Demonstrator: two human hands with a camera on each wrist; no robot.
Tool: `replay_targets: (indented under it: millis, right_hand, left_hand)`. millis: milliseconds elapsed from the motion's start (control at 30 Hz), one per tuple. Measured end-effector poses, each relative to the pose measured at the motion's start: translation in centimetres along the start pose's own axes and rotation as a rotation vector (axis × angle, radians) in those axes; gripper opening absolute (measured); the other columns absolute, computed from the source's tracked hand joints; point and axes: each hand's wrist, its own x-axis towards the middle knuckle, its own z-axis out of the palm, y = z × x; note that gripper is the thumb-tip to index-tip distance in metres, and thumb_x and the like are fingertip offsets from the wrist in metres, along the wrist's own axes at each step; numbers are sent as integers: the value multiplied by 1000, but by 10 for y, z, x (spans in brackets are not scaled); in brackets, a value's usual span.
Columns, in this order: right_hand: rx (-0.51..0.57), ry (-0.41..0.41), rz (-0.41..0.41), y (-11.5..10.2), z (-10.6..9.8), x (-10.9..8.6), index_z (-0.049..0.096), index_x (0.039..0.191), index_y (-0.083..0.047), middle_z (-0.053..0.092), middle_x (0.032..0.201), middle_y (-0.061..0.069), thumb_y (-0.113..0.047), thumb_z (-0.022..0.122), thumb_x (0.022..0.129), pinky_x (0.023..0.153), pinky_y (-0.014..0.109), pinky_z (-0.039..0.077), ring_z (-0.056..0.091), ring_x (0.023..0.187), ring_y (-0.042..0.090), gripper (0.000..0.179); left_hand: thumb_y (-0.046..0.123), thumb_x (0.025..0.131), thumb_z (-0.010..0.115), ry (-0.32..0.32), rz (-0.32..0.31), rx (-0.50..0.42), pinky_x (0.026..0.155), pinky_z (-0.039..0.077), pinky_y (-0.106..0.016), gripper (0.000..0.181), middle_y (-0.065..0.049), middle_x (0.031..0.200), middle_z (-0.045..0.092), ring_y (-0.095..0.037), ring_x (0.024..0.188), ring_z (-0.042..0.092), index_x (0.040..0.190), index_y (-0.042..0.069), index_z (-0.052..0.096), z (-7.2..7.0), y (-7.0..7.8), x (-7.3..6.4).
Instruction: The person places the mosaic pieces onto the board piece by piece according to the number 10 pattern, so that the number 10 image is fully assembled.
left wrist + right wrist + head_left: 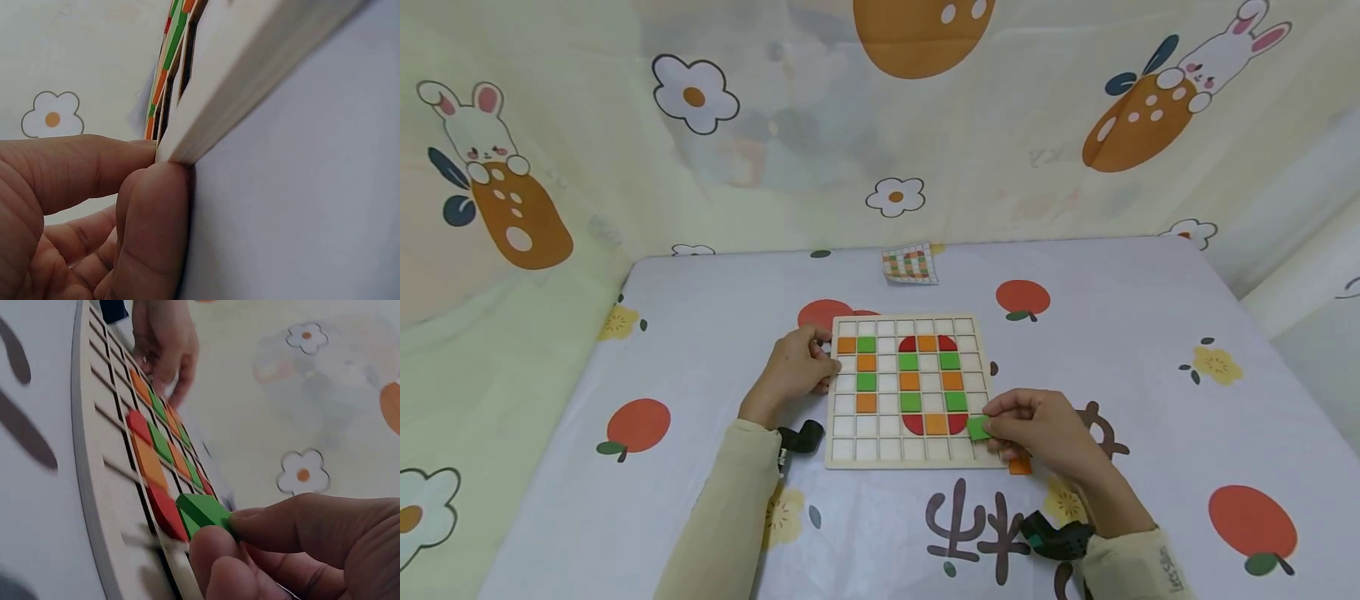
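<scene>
A wooden grid board [847,452] lies on the table, with orange, green and red tiles in some cells. At its left edge my left hand [792,364] grips the rim; thumb and forefinger meet the wooden edge in the left wrist view. My right hand [1041,429] pinches a green tile [205,512] between thumb and fingers, over the board's lower right side. Beside it in the head view is a rounded red corner tile [957,423]. An orange tile [1020,466] shows just below the right fingers at the board's corner, partly hidden.
Behind the board a small printed card [910,264] with a coloured grid pattern lies near the table's back edge. A patterned cloth [700,333] covers the table, and a printed curtain [790,167] hangs behind. Black wrist devices [1056,536] sit at both cuffs.
</scene>
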Motion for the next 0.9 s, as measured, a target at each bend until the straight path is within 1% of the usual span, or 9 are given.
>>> replay_targets:
  millis: [133, 267, 367, 567, 733, 900]
  right_hand:
    - [39, -49, 3, -5, 26, 15, 66, 111, 9, 74, 86, 14, -5, 72, 96, 60, 25, 60, 73, 70, 21, 21]
    - [20, -70, 5, -10, 51, 26, 68, 105, 5, 74, 82, 13, -4, 73, 95, 56, 24, 59, 72, 67, 19, 15]
    - [12, -69, -3, -14, 66, 32, 69, 102, 3, 73, 79, 12, -4, 74, 94, 54, 23, 57, 71, 64, 18, 12]
    - [-1, -50, -9, -22, 87, 39, 70, 97, 1, 72, 77, 11, -4, 75, 92, 51, 22, 54, 69, 59, 16, 8]
    - [-28, -45, -7, -29, 101, 42, 71, 93, -3, 71, 74, 10, -5, 75, 91, 48, 21, 50, 65, 55, 15, 4]
    - [-61, -40, -42, -34, 111, 44, 73, 91, -4, 71, 71, 7, -8, 76, 91, 48, 21, 50, 65, 55, 15, 5]
  left_hand:
    - [7, 93, 76, -2, -2, -1, 59, 59, -26, 42, -11, 90, 57, -17, 62, 64, 131, 3, 57, 0, -1, 0]
    - [7, 93, 76, -10, -3, -9, 59, 60, -26, 43, -11, 90, 58, -17, 61, 64, 131, 3, 57, 1, -1, 1]
    - [8, 93, 76, -9, 6, -9, 59, 60, -27, 43, -11, 90, 58, -17, 61, 64, 131, 3, 57, 2, -1, 1]
    - [8, 93, 76, -5, -3, -4, 59, 59, -26, 42, -11, 90, 58, -17, 61, 64, 131, 4, 57, 2, 0, 2]
    - [8, 93, 77, -3, -13, -5, 59, 59, -25, 42, -11, 90, 58, -17, 61, 64, 131, 4, 57, 2, 0, 2]
    - [9, 93, 77, 3, -10, 0, 58, 59, -26, 42, -10, 90, 58, -17, 61, 63, 131, 5, 57, 1, -2, 2]
